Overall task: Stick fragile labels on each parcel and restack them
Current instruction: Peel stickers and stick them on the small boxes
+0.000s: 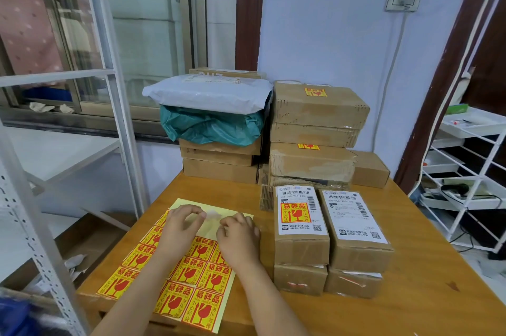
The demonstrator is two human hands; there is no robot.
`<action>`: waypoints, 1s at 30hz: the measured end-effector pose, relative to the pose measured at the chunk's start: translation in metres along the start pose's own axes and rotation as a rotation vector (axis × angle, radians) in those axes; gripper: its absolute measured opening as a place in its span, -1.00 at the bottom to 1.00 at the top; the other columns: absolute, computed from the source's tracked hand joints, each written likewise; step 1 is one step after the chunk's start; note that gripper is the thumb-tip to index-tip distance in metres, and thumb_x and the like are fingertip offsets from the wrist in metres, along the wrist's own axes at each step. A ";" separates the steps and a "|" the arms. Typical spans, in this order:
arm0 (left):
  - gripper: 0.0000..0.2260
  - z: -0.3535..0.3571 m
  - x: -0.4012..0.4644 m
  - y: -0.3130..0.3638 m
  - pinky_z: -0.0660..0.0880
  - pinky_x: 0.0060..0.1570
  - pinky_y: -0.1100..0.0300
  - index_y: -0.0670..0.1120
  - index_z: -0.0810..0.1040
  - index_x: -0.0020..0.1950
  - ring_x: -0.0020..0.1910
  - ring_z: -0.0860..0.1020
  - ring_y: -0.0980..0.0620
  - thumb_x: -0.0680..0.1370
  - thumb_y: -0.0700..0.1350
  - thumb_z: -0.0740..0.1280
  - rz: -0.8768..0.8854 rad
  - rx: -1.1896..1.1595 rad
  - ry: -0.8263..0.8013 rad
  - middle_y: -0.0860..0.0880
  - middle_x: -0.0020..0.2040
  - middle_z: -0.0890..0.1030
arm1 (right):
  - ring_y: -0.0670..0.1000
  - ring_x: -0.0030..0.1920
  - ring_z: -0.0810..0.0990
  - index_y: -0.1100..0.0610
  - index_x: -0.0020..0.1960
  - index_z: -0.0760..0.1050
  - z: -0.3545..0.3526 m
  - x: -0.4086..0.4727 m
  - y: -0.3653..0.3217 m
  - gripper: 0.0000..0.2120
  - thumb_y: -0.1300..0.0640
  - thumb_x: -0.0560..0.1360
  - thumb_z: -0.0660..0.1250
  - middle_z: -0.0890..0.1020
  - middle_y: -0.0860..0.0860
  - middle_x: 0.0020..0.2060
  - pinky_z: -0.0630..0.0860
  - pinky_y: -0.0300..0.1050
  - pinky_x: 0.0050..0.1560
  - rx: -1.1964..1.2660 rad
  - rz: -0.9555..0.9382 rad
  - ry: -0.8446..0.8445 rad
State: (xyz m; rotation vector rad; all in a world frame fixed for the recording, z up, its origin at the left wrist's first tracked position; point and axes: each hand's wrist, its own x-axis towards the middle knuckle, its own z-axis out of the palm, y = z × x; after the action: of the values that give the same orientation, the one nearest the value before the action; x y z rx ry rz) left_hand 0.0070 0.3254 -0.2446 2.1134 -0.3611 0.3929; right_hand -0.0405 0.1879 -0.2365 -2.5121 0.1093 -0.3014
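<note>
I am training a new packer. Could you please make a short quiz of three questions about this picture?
1. True or false: both front parcels already carry a fragile label.
2. Where do the left hand and right hand work? A) on the label sheet B) on the grey mailer bag C) on the shelf
3. What lies directly under the grey mailer bag?

Key:
1. False: the front left parcel has one, the front right parcel has none.
2. A
3. A teal bag.

Both forearms reach forward side by side. The left hand (179,223) and right hand (238,237) lie palms down. Their fingers are curled inward, fingertips near each other.
</note>
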 end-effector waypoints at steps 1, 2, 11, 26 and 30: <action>-0.92 0.000 0.000 0.001 0.28 0.07 0.18 -0.04 0.59 -0.03 0.11 0.42 0.04 0.57 -0.11 0.31 0.006 -0.005 -0.001 0.06 0.00 0.58 | -0.01 0.29 0.31 0.02 0.28 0.48 0.000 0.000 -0.001 -0.67 0.02 0.60 0.09 0.45 -0.06 0.21 0.14 0.00 0.35 -0.012 -0.009 0.003; -0.93 -0.001 0.000 0.001 0.28 0.07 0.18 -0.03 0.59 -0.04 0.10 0.41 0.04 0.57 -0.12 0.31 0.008 -0.004 -0.003 0.06 -0.01 0.58 | -0.01 0.29 0.31 0.02 0.29 0.47 0.000 -0.001 -0.001 -0.67 0.02 0.60 0.08 0.45 -0.06 0.22 0.14 0.01 0.34 -0.024 -0.016 0.003; -0.90 0.001 0.002 -0.004 0.33 0.03 0.19 -0.05 0.58 -0.05 0.06 0.46 0.03 0.59 -0.15 0.27 -0.046 0.035 -0.012 0.06 -0.04 0.56 | 0.00 0.27 0.32 0.03 0.21 0.54 0.000 0.002 0.001 -0.67 0.01 0.60 0.08 0.47 -0.06 0.18 0.11 -0.02 0.35 0.083 0.062 -0.027; -0.87 0.001 0.001 -0.004 0.42 -0.08 0.20 -0.12 0.57 -0.04 -0.04 0.50 0.03 0.56 -0.27 0.24 -0.057 0.146 -0.057 0.00 -0.09 0.57 | 0.13 0.31 0.31 0.17 0.12 0.60 -0.005 0.026 -0.022 -0.67 -0.02 0.51 0.25 0.52 0.07 0.19 0.18 0.05 0.32 0.116 0.370 -0.094; -0.84 0.002 0.002 -0.004 0.37 -0.08 0.23 -0.15 0.57 0.01 -0.01 0.49 0.03 0.56 -0.29 0.22 -0.054 0.181 -0.065 0.02 -0.06 0.55 | 0.14 0.19 0.45 0.17 0.05 0.62 -0.008 0.019 -0.025 -0.69 -0.01 0.50 0.24 0.59 0.09 0.07 0.37 0.01 0.26 0.192 0.427 -0.074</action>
State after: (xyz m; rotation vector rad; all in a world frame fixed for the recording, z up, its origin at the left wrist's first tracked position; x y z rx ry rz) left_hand 0.0103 0.3256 -0.2478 2.3118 -0.3158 0.3364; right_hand -0.0233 0.2012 -0.2121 -2.2358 0.5507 -0.0410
